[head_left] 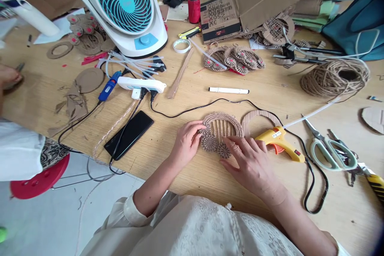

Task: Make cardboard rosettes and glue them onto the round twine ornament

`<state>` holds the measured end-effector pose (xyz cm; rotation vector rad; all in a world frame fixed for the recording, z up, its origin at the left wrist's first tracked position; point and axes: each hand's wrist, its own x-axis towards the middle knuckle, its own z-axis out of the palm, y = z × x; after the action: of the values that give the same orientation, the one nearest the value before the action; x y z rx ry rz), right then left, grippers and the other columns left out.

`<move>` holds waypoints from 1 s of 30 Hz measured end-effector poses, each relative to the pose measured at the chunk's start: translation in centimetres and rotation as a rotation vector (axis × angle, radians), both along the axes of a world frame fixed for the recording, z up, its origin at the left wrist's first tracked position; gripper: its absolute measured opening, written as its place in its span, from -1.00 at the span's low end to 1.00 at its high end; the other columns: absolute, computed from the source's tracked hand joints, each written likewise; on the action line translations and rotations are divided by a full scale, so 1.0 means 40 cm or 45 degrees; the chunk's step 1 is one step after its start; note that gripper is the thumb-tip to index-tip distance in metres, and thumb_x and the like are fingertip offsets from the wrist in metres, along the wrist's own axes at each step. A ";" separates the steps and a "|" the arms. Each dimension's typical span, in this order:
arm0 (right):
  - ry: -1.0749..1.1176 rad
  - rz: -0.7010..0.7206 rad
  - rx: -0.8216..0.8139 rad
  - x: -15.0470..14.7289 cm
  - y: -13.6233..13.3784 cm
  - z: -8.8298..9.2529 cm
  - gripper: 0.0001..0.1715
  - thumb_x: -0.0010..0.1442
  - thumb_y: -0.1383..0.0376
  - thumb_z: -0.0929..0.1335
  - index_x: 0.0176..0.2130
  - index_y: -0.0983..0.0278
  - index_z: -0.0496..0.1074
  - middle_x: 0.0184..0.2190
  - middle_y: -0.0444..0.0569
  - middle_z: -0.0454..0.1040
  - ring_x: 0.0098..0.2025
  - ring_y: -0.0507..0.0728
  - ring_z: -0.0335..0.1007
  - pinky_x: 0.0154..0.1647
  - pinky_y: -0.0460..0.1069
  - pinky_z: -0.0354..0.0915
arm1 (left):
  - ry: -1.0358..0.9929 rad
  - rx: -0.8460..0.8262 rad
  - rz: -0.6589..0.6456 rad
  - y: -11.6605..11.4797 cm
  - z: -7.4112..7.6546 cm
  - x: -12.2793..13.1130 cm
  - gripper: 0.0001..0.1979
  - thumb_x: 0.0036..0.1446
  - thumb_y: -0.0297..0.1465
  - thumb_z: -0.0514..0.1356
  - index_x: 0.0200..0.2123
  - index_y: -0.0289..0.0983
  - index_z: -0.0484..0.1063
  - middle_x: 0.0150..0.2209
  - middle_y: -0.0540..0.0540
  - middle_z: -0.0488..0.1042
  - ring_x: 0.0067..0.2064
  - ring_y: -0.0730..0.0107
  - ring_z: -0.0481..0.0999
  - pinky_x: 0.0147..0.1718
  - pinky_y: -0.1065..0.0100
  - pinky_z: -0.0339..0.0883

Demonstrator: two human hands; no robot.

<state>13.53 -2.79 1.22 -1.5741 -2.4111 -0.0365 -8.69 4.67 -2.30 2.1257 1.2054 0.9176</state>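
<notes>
A round twine-wrapped ring (223, 117) with cords strung across its middle lies on the table in front of me. Pleated cardboard rosettes sit along its lower left, among them a lower-left rosette (209, 143) and a bottom rosette (224, 150). At the ring's left side, my left hand (187, 141) pinches a third rosette (205, 129) between thumb and fingers. My right hand (250, 164) spreads over the lower right edge, its fingertips at the ring and thumb apart, covering part of it. A plain cardboard ring (250, 117) lies just behind, next to a yellow glue gun (282, 143).
Right are scissors (327, 150) and a twine roll (333, 78). A marker (229, 90), finished rings (234, 59) and a tape roll (181, 45) lie behind. Left are a phone (129, 135), power strip (142, 84) and fan (126, 8). Another person's hand (9, 75) shows far left.
</notes>
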 end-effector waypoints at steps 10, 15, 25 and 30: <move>0.028 -0.004 0.025 -0.005 0.006 -0.018 -0.61 0.31 0.16 0.38 0.05 0.30 0.45 -0.07 0.06 0.55 -0.13 0.23 0.35 -0.14 0.13 0.11 | -0.024 0.012 0.007 0.000 -0.008 -0.002 -0.69 0.27 -0.61 0.09 -0.01 -0.20 0.44 0.08 -0.14 0.49 0.14 0.23 0.45 0.15 0.12 0.32; 0.037 -0.013 0.018 -0.008 0.005 -0.014 -0.55 0.30 0.11 0.38 0.08 0.29 0.43 -0.04 0.06 0.54 -0.13 0.23 0.36 -0.13 0.14 0.13 | -0.020 0.010 0.002 0.000 -0.010 -0.002 -0.69 0.27 -0.60 0.09 -0.01 -0.20 0.44 0.08 -0.15 0.48 0.15 0.22 0.45 0.16 0.12 0.32; 0.023 -0.297 0.302 0.145 -0.061 0.021 -0.55 0.26 0.11 0.42 0.08 0.24 0.41 -0.10 0.04 0.56 -0.13 0.23 0.43 -0.13 0.11 0.17 | 0.126 0.241 0.005 -0.031 0.046 0.010 -0.76 0.28 -0.44 0.17 0.02 -0.20 0.40 0.09 -0.17 0.47 0.16 0.17 0.41 0.16 0.09 0.27; -0.004 -0.481 0.376 0.218 -0.113 0.000 -0.61 0.28 0.13 0.41 0.05 0.22 0.43 -0.14 0.03 0.56 -0.22 0.21 0.43 -0.16 0.10 0.17 | 0.443 0.263 -0.263 -0.074 0.087 0.107 -0.49 0.16 -0.19 0.33 0.13 -0.19 0.35 0.15 -0.18 0.45 0.22 -0.02 0.32 0.22 -0.09 0.13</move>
<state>22.23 -7.32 1.21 -1.8497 -1.9631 -0.4437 -4.42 1.72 1.16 2.6003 1.0560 0.6200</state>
